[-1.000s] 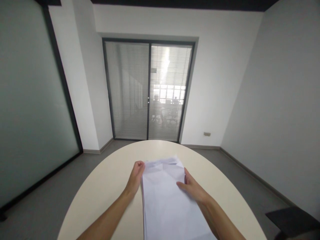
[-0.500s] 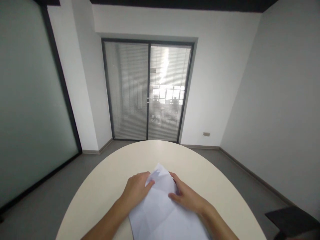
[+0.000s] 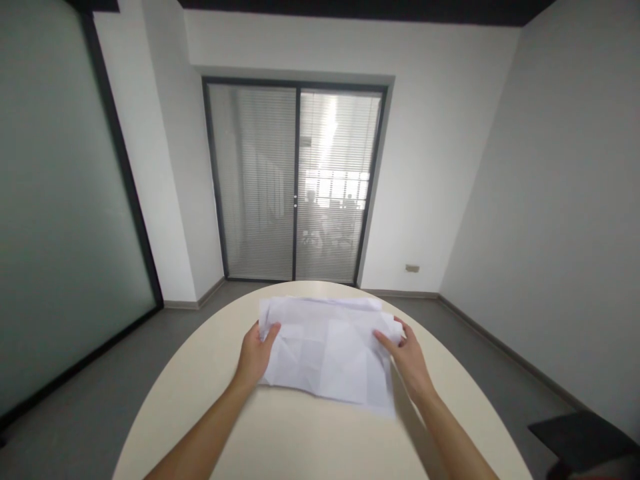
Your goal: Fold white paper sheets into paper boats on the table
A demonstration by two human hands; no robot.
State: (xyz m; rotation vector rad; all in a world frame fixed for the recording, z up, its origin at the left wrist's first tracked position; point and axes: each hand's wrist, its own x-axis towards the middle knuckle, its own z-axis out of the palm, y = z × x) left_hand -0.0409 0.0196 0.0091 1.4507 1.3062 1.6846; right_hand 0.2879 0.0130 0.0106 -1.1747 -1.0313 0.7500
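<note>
A creased white sheet of paper (image 3: 325, 353) is spread sideways above the pale round table (image 3: 310, 440), with fold lines running across it. My left hand (image 3: 257, 350) grips its left side, thumb on top and fingers behind. At the right side, my right hand (image 3: 407, 357) pinches the paper in the same way, thumb over the front. Along the far edge the paper curls or folds over. The fingers behind the sheet are mostly hidden.
Beyond the table stands a glass door (image 3: 295, 180) with blinds in a dark frame. A frosted glass panel (image 3: 65, 213) is on the left. At the lower right a dark chair (image 3: 585, 440) shows in part. A wall socket (image 3: 412, 268) sits low on the far wall.
My hands have moved apart and the paper has opened out wide between them. Its near part has lifted away from the table's front, and the pointed folded tip no longer shows.
</note>
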